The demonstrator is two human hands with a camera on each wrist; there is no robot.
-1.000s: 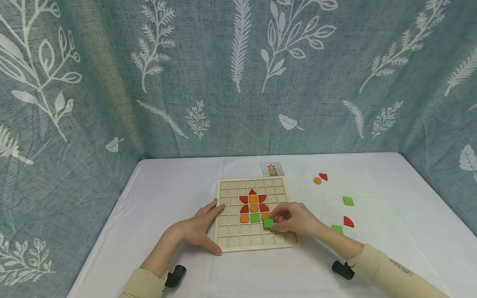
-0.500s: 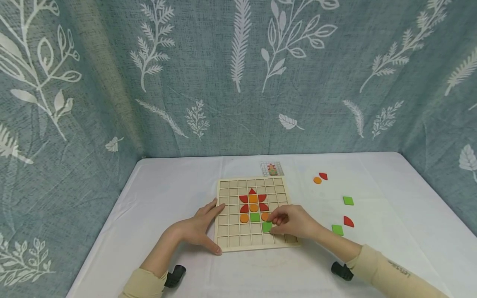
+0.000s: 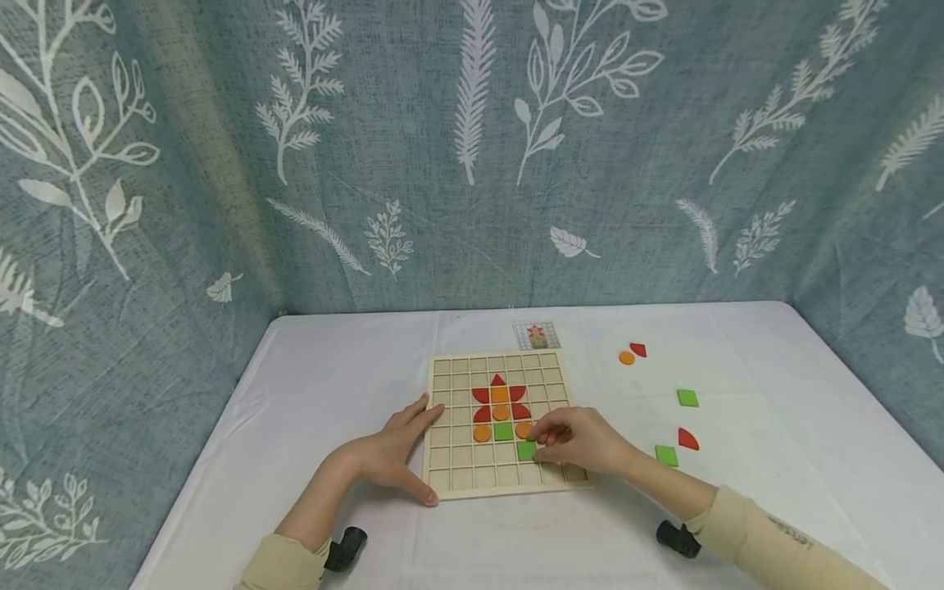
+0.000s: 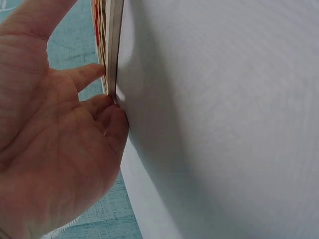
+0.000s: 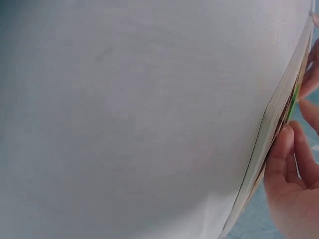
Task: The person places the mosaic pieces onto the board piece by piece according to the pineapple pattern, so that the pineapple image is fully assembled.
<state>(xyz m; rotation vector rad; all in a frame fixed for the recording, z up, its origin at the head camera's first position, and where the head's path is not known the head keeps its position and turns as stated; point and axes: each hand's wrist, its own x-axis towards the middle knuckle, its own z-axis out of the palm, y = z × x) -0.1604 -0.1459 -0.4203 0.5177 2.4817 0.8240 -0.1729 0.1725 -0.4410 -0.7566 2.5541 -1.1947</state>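
Observation:
A square wooden grid board lies on the table with a figure of red, orange and green tiles in its cells. My left hand rests with spread fingers along the board's left edge, thumb at the near left corner. In the left wrist view, the fingertips touch the board's side. My right hand has thumb and fingers at the right side of a green square tile, which lies in a cell below an orange round tile. The thumb partly covers the green tile.
Loose tiles lie to the right: an orange circle, a red quarter-circle, a green square, another red quarter-circle and another green square. Behind the board lies a small pattern card. A patterned curtain stands behind the table.
My right hand has moved the green square tile slightly left and towards me, down into a cell. The left hand has stayed at the board's edge.

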